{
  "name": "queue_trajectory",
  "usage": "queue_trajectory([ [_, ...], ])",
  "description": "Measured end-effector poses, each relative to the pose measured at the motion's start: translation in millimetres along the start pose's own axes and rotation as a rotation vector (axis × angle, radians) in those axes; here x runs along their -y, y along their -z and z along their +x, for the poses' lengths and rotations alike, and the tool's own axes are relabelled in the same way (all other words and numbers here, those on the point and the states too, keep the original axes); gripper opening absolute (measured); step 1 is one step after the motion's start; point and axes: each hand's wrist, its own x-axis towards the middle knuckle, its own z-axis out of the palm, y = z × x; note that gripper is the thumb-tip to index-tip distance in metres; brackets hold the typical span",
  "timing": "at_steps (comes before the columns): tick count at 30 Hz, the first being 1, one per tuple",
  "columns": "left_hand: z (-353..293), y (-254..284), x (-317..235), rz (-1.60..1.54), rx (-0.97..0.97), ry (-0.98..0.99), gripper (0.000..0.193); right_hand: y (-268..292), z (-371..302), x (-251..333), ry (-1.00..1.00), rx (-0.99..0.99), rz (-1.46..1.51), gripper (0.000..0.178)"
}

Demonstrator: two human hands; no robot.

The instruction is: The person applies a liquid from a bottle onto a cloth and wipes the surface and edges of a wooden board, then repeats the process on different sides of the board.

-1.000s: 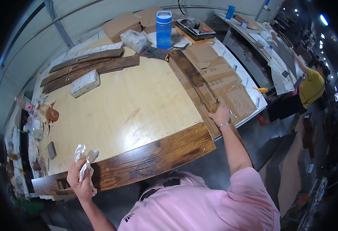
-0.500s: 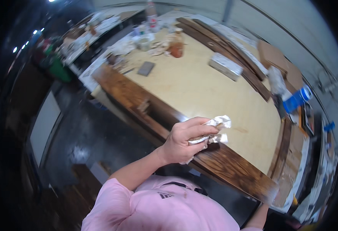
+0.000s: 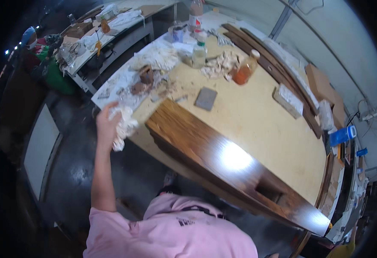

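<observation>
My left hand (image 3: 106, 124) is closed around a crumpled white cloth (image 3: 126, 122), held beyond the left end of a long brown wooden beam (image 3: 197, 137). The hand is apart from the beam. The beam lies slantwise along the near edge of the table; light glares off its glossy top, and a rectangular cutout (image 3: 269, 189) shows toward its right end. At the lower edge only a sliver of skin appears, perhaps my right arm; the right hand itself is out of the picture.
On the table (image 3: 235, 116) are a grey sanding block (image 3: 206, 99), a bottle of orange liquid (image 3: 245, 71), rags (image 3: 222, 63), a wrapped block (image 3: 288, 100) and dark wooden strips (image 3: 278, 71). Another person's yellow sleeve (image 3: 343, 250) shows at lower right.
My left hand has gone from the beam's middle to beyond its left end, with the cloth. The long opening seen left of the middle no longer shows there. My right hand has left the beam's right end.
</observation>
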Motion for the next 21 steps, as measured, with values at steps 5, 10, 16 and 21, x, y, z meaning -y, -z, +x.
queue_trajectory([
  [5, 54.3, -23.2, 95.3, 0.298, 0.215, -0.009, 0.036, 39.1, -22.0, -4.3, 0.065, -0.038, 0.123, 0.026],
  [10, 86.3, -52.0, 74.5, 0.619, 0.409, 0.019, 0.030, 153.4, -91.0, 131.0, 0.280, -0.303, 0.465, 0.023],
  [16, 117.0, -103.5, 76.9, 0.826, 0.550, -0.129, 0.031, 256.5, -157.1, 275.3, 0.620, -0.286, 1.070, 0.019],
  [21, 103.9, -67.6, 43.8, 0.177, 0.326, -0.249, 0.030, 308.4, -344.7, 411.7, 1.104, 0.088, 1.232, 0.017],
])
